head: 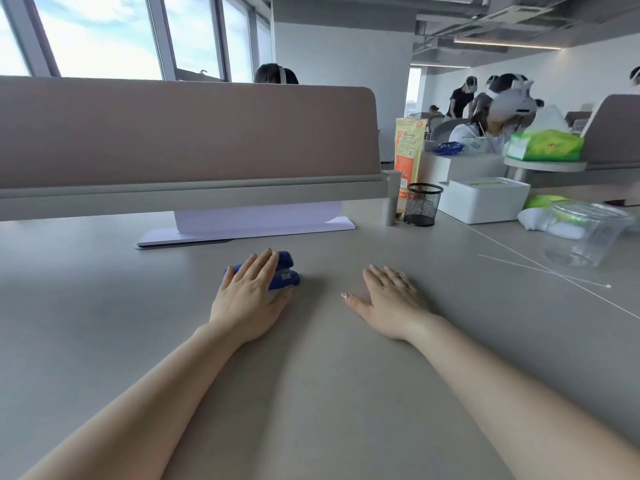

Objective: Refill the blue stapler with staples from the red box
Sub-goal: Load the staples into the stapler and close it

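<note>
The blue stapler (286,271) lies on the grey desk (311,393), a little left of centre. My left hand (249,296) rests on top of it, fingers over its left part and thumb at its near side, gripping it against the desk. My right hand (391,303) lies flat on the desk to the right of the stapler, palm down, fingers spread, holding nothing. No red box shows in the head view.
A beige partition (187,133) with a white base (242,232) stands behind the stapler. At right are a black mesh pen cup (422,204), a white box (485,199), a clear plastic cup (588,233), a thin white cord (543,271) and other people at neighbouring desks.
</note>
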Available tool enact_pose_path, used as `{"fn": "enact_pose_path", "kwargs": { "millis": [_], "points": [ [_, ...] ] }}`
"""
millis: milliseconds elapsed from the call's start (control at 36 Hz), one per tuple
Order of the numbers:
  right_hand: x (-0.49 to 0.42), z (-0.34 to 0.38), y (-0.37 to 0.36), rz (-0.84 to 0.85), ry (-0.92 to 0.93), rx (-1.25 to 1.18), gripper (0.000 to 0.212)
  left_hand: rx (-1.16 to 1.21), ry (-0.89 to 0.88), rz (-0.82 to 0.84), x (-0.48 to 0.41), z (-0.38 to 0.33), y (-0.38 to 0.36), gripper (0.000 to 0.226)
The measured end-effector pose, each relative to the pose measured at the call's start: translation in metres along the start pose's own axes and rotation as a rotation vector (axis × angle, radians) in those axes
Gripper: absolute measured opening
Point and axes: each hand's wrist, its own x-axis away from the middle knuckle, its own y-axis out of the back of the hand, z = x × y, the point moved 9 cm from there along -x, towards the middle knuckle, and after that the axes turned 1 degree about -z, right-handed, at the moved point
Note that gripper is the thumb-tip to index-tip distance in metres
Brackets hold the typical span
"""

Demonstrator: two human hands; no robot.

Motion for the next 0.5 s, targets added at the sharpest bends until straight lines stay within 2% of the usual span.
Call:
{"fn": "enact_pose_path", "kwargs": {
  "millis": [306,417,500],
  "points": [
    [-0.068,0.024,-0.007,0.003,0.049,-0.061,0.077,0.009,0.019,0.072,-0.046,0.011,-0.023,0.064],
    [-0.086,0.025,-0.003,-0.009,0.086,-0.169,0.061,0.000,0.025,0.113,-0.065,0.016,-0.033,0.064],
    [-0.088,0.016,0.012,-0.081,0.084,-0.247,0.043,-0.010,0.026,0.083,-0.065,0.016,-0.030,0.064]
  ]
}}
